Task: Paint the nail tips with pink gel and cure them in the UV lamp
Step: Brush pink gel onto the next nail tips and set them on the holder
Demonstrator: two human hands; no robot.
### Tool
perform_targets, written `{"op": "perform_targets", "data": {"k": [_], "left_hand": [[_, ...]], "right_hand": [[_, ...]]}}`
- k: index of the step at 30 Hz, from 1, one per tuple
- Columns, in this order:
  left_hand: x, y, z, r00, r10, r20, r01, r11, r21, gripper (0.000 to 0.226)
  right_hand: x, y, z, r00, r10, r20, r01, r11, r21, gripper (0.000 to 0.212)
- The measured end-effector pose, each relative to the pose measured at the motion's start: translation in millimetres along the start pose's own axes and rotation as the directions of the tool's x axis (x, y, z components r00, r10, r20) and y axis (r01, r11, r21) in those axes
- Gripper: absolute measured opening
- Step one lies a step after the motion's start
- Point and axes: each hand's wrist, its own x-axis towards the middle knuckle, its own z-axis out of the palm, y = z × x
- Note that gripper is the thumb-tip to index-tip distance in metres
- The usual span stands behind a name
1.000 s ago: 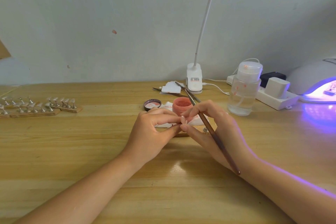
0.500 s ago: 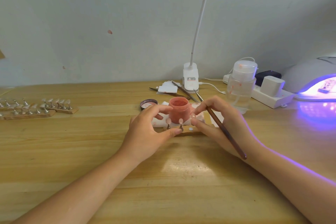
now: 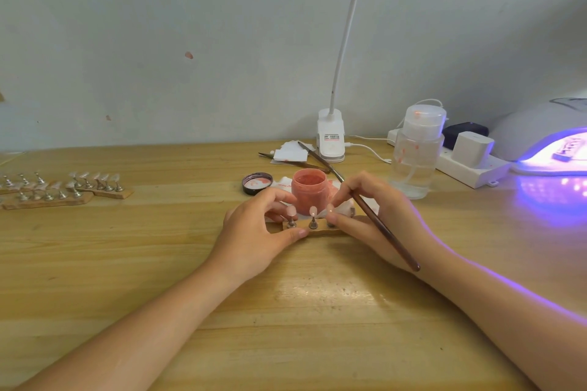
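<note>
Centrally, one wooden strip (image 3: 320, 229) lies on the table (image 3: 158, 263), carrying three metal stands; the middle stand bears one pink nail tip (image 3: 313, 210).

Left hand (image 3: 254, 232): thumb and fingers pinch the strip's left end.

Right hand (image 3: 378, 219): fingers curled round one brown brush (image 3: 386, 230), fingertips at the strip's right end and the third stand.

One open pink gel jar (image 3: 309, 189) stands just behind the strip on a stained white wipe (image 3: 344, 208); one jar lid (image 3: 257, 182) lies to its left.

Left edge of frame: further strips (image 3: 63, 197) with tips, count unclear.

Right edge: one lit UV lamp (image 3: 552, 149), glowing violet, something inside it.

Upper centre: one clip lamp (image 3: 330, 136), one clear pump bottle (image 3: 416, 155), one power strip (image 3: 470, 165) with two plugs, two metal tools (image 3: 317, 159).
</note>
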Motion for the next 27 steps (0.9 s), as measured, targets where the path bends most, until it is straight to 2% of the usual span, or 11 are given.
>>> {"op": "perform_targets", "data": {"k": [6,14,24,27], "left_hand": [[-1,0,0,1.0,-0.013,0.001,0.013,1.0,0.004,0.035],[-1,-1,-1,1.0,-0.013,-0.006,0.013,1.0,-0.003,0.036],[0,-2,-2,1.0,0.001,0.004,-0.001,1.0,-0.007,0.034],[0,0,-2,1.0,0.004,0.005,-0.004,1.0,-0.004,0.034]], "right_hand": [[-1,1,-1,1.0,0.017,0.01,-0.017,1.0,-0.002,0.02],[-2,7,-17,0.999,-0.049,0.012,0.05,0.994,-0.096,0.023],[0,10,-19,0.997,0.002,0.071,-0.009,0.995,0.096,0.021],[1,9,-18,0.998,0.054,0.016,-0.056,0.986,0.158,0.019]]}}
